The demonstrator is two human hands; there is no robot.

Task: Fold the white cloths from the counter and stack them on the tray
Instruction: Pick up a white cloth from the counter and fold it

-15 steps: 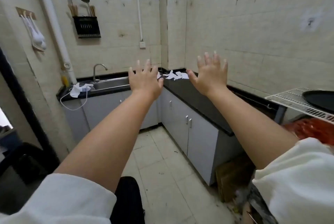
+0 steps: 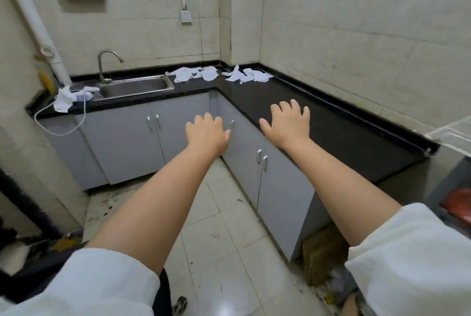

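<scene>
- Head view: left hand (image 2: pixel 207 134) and right hand (image 2: pixel 286 123), both empty with fingers spread, now sit lower than before.
- White cloths (image 2: pixel 219 74) now show unblocked on the counter (image 2: pixel 305 121); the wire rack (image 2: pixel 452 133) is cut off.

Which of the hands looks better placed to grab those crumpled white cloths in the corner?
Probably the right hand: it hangs over the counter leading to the white cloths; the left hand is off it.

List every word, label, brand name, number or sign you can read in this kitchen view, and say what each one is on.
None can be read.
The yellow bottle left of the sink shows no legible label.
The wall socket shows no marking.
The white cloths on the counter are plain.
</scene>
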